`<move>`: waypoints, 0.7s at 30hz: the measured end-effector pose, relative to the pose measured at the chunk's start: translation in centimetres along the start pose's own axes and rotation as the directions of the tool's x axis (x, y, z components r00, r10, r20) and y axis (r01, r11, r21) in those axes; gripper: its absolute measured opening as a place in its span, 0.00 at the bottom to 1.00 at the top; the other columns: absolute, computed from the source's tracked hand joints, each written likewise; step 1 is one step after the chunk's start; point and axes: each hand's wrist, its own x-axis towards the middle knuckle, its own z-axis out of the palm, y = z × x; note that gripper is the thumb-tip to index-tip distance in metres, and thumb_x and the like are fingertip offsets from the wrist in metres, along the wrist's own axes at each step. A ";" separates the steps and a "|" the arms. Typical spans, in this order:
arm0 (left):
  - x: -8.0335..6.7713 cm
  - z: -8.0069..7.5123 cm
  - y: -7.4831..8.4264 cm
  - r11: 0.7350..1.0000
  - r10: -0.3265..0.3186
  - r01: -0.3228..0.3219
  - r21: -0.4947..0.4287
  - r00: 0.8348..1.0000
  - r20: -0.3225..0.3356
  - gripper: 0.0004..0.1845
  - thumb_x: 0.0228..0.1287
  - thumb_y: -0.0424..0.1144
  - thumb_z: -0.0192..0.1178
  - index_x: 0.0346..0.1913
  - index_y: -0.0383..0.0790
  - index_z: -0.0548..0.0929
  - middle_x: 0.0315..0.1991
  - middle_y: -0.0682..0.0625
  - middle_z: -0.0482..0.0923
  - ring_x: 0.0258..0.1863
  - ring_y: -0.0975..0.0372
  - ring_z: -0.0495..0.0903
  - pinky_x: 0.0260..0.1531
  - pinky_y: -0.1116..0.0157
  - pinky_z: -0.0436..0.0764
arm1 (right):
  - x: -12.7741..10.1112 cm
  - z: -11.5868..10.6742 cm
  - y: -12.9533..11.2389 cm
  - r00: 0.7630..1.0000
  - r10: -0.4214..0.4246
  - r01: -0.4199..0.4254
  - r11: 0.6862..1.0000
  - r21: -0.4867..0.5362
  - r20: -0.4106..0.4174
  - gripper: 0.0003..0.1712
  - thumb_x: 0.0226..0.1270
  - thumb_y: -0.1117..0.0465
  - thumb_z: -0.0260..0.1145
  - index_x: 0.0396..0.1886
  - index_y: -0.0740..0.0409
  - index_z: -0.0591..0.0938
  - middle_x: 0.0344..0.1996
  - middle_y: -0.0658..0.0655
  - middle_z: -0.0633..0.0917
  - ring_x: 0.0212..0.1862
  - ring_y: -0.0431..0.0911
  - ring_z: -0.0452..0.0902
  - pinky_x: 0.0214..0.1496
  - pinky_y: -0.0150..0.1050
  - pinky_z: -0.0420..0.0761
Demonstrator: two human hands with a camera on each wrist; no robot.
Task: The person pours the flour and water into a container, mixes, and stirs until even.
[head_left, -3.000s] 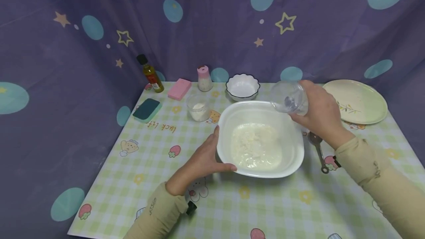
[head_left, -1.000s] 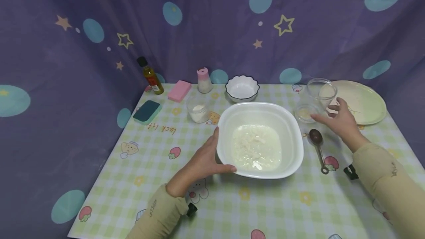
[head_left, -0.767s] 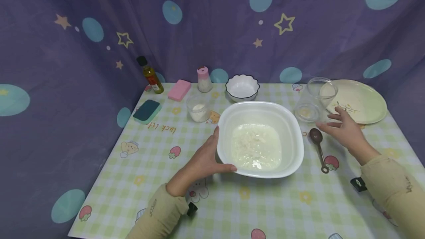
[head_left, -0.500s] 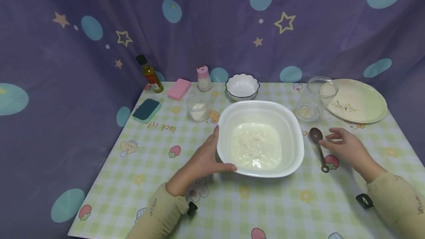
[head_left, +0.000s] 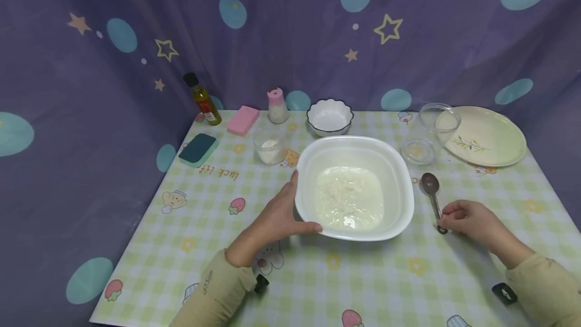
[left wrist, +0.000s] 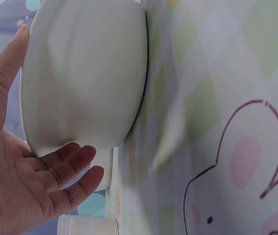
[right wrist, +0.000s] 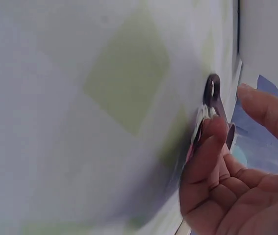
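A white basin (head_left: 399,185) holds milky liquid with pale clumps of powder. My left hand (head_left: 281,213) holds its left corner, thumb along the near rim and fingers at the side. In the left wrist view, the fingers of this left hand (left wrist: 36,166) bend against the basin's outer wall (left wrist: 85,73). To the right of the basin lies a brown measuring spoon (head_left: 430,184). My right hand (head_left: 472,221) is at its handle; in the right wrist view, curled fingertips meet the handle (right wrist: 212,90) while the thumb (right wrist: 261,105) stands apart from it.
Behind the spoon stands a clear plastic cup (head_left: 419,138), with an oval plate (head_left: 499,140) beyond it. A scalloped bowl (head_left: 330,116), a cup of white powder (head_left: 270,150), a pink-topped shaker (head_left: 277,105), an oil bottle (head_left: 204,100) and two sponges (head_left: 198,150) line the back and left.
My right hand tilted the clear cup over the basin, set it down at the back right and let go, then moved nearer to the spoon's handle. My left hand stayed on the basin.
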 end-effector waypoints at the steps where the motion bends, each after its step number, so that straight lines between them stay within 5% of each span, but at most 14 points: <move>1: 0.0 0.0 0.0 1.000 -0.002 0.002 0.001 1.000 0.002 0.74 0.39 0.66 0.75 0.78 0.43 0.34 0.78 0.46 0.44 0.74 0.54 0.52 0.67 0.50 0.60 | 0.0 0.1 0.0 1.000 0.000 0.000 1.000 -0.007 0.000 0.25 0.63 0.58 0.70 0.46 0.76 0.75 0.30 0.55 0.82 0.29 0.43 0.77 0.30 0.35 0.79; 13: 0.1 0.0 -0.1 1.000 -0.007 0.007 0.006 1.000 0.003 0.75 0.38 0.66 0.76 0.78 0.45 0.34 0.78 0.49 0.42 0.74 0.57 0.51 0.68 0.51 0.60 | 0.0 0.5 -0.1 1.000 -0.020 0.018 0.986 -0.166 -0.011 0.14 0.59 0.57 0.71 0.32 0.64 0.81 0.22 0.49 0.81 0.27 0.44 0.72 0.28 0.36 0.72; 21: 0.0 0.0 -0.1 1.000 -0.007 0.007 0.008 1.000 0.002 0.74 0.39 0.67 0.75 0.79 0.46 0.33 0.78 0.50 0.42 0.74 0.58 0.51 0.68 0.52 0.60 | 0.0 0.6 -0.2 1.000 0.014 -0.015 0.986 -0.164 -0.011 0.12 0.64 0.56 0.68 0.29 0.61 0.83 0.19 0.47 0.80 0.25 0.42 0.70 0.27 0.36 0.69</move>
